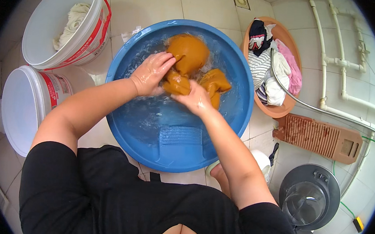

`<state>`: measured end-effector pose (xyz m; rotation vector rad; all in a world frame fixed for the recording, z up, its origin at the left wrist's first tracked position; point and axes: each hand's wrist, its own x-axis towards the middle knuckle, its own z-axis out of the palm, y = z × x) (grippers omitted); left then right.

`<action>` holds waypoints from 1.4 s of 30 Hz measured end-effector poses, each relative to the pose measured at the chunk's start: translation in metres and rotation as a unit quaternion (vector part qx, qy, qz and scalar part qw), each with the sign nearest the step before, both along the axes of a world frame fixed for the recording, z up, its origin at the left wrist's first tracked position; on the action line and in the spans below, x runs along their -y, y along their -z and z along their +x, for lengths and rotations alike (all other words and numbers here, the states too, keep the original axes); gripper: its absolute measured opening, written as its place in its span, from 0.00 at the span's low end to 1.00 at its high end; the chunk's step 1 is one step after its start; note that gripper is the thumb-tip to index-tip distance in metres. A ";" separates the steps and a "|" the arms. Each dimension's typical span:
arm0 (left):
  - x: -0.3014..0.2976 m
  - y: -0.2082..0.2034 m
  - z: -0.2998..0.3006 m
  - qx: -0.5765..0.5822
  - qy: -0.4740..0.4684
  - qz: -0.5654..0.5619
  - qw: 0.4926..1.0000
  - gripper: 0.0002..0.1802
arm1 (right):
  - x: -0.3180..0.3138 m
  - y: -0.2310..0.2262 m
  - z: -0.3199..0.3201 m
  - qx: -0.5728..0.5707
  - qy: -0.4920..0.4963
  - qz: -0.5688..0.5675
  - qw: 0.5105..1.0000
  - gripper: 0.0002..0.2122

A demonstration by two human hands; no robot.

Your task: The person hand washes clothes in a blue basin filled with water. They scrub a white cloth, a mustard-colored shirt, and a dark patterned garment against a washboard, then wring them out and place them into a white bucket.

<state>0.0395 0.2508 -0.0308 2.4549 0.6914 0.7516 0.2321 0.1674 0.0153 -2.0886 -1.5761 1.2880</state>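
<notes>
A wet mustard-yellow cloth lies in the water of a large blue basin. Its far part bulges up in a smooth rounded mound, and the rest is bunched into folds nearer to me and to the right. At the cloth's left side is my left hand, wet, with its fingers stretched out and their tips against the mound. My right hand grips the bunched middle of the cloth, its fingers partly hidden in the folds. A ridged washboard panel is moulded into the near side of the basin.
Two white buckets, an upper one holding pale cloth and a lower one, stand at left. An orange tub of clothes sits at right, beside a brown washboard, a hose, wall pipes and a grey lidded machine.
</notes>
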 end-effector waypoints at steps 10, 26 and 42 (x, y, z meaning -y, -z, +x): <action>0.000 -0.026 0.011 0.013 0.072 -0.260 0.963 0.26 | 0.024 -0.076 0.011 -0.061 -0.027 0.161 0.985 0.24; 0.052 -0.191 0.004 0.326 0.187 -0.721 0.582 0.21 | 0.060 -0.059 -0.020 -0.759 0.337 -0.162 0.533 0.30; 0.021 -0.169 -0.043 0.454 0.200 -0.794 0.351 0.32 | 0.019 -0.085 -0.012 -0.649 0.247 0.016 0.719 0.29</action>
